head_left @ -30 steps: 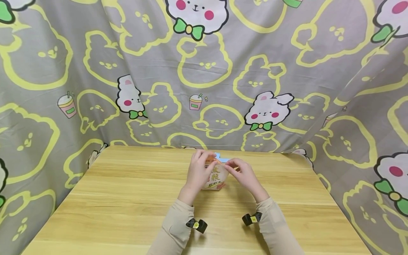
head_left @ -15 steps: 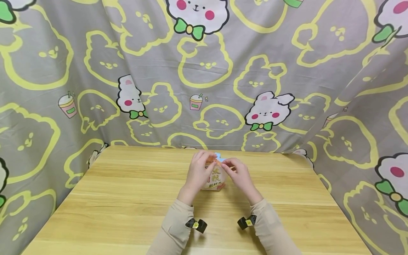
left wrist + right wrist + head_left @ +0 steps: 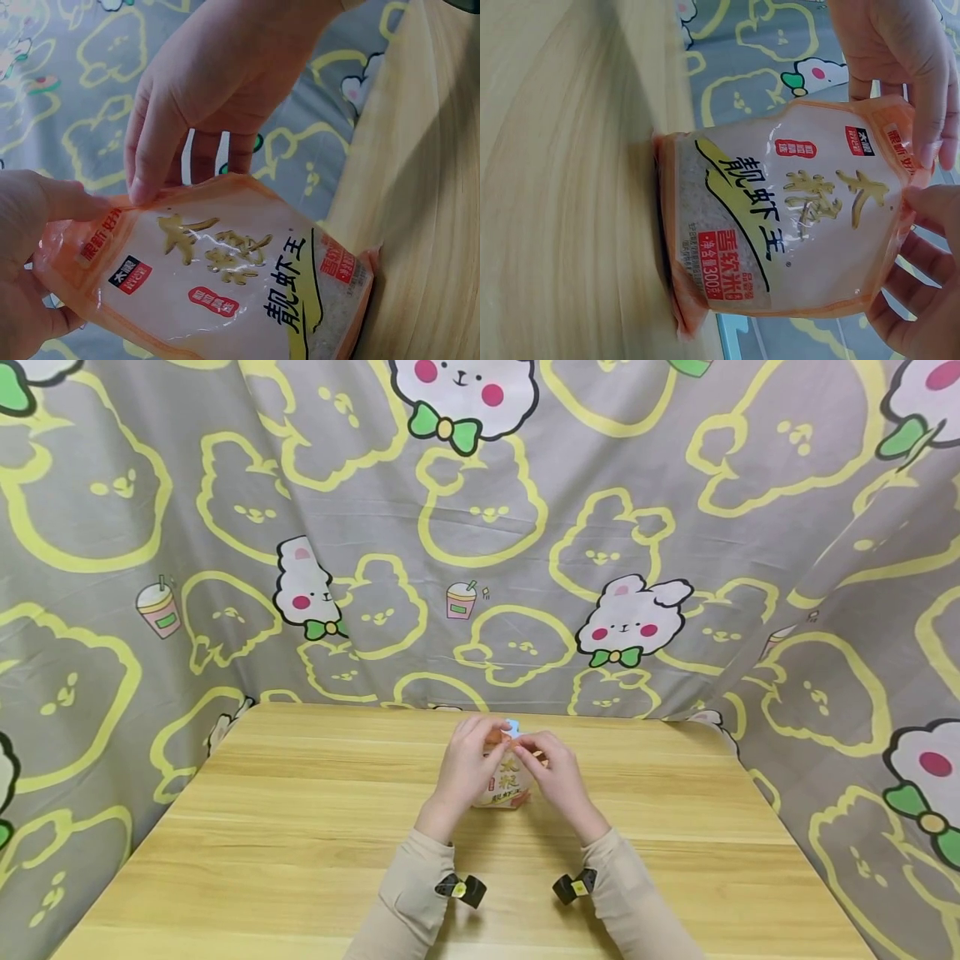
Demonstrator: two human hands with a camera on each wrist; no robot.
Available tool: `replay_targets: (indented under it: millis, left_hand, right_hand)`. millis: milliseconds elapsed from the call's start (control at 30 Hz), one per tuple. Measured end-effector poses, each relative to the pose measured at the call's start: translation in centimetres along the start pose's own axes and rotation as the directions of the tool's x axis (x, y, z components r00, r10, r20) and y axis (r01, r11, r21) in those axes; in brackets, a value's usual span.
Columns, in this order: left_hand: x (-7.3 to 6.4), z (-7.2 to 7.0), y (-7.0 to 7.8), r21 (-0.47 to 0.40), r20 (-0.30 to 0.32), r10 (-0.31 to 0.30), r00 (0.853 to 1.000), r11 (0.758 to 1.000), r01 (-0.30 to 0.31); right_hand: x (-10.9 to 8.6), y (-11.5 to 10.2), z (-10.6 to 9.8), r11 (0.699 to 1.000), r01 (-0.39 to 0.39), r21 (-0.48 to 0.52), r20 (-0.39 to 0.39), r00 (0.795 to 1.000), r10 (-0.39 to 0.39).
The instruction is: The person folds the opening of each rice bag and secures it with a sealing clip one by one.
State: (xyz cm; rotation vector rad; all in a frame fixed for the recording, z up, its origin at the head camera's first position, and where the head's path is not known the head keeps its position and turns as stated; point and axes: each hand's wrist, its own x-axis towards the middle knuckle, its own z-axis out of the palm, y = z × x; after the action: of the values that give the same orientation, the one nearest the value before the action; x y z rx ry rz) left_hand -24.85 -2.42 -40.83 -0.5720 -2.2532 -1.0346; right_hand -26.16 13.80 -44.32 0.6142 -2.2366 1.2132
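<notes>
A small plastic rice bag (image 3: 507, 787) with orange edges and gold lettering stands upright at the back middle of the table. My left hand (image 3: 467, 767) pinches its top edge at the left corner, seen closely in the left wrist view, where thumb and fingers lie on opposite faces of the bag (image 3: 202, 300). Close beside it, my right hand (image 3: 558, 777) pinches the same top edge between thumb and fingers. Both thumbs nearly meet on the orange strip in the right wrist view, with rice showing through the bag's lower window (image 3: 705, 195). Fingertips behind the bag are partly hidden.
A light blue thing (image 3: 513, 727) shows behind the bag, mostly hidden by it and the hands. The wooden table (image 3: 300, 827) ends at a grey patterned curtain (image 3: 495, 585) at the back and sides. Black cameras (image 3: 469, 890) are strapped at both wrists.
My right hand has moved left along the bag's top edge, closer to my left hand, and covers more of the light blue thing. The left hand stays nearly still.
</notes>
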Motion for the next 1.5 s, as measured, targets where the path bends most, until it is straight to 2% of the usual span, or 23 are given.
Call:
replay_targets:
  millis: [233,433,567,767,1033,1333,1500]
  left_hand:
    - [-0.1,0.0,-0.2,0.057,-0.003,0.031,1.000,0.998,-0.031]
    - [-0.1,0.2,-0.1,0.155,-0.042,0.016,0.999,0.988,-0.010]
    - [-0.2,0.1,0.1,0.202,-0.038,0.003,0.999,0.979,0.005]
    - [-0.2,0.1,-0.1,0.186,-0.014,-0.014,1.000,0.982,0.017]
    - [-0.1,0.0,-0.2,0.193,-0.030,0.008,1.000,0.981,-0.002]
    - [-0.2,-0.1,-0.3,0.214,-0.029,0.005,1.000,0.977,0.001]
    - [-0.2,-0.1,-0.2,0.209,-0.028,-0.002,1.000,0.978,0.008]
  right_hand:
    - [-0.1,0.1,0.2,1.000,0.003,-0.007,-0.015,1.000,-0.004]
    - [-0.1,0.0,0.3,1.000,0.019,-0.024,-0.020,1.000,-0.020]
    - [-0.1,-0.1,0.2,1.000,0.011,-0.023,-0.011,1.000,-0.011]
    - [-0.1,-0.2,0.1,1.000,-0.012,-0.026,0.008,1.000,0.012]
    - [0.0,0.0,-0.3,1.000,-0.003,-0.024,0.022,1.000,0.003]
    - [0.2,1.1,-1.4,1.000,-0.001,-0.028,0.107,0.994,0.004]
    - [0.2,1.9,-1.8,0.998,-0.024,-0.054,0.157,0.987,0.032]
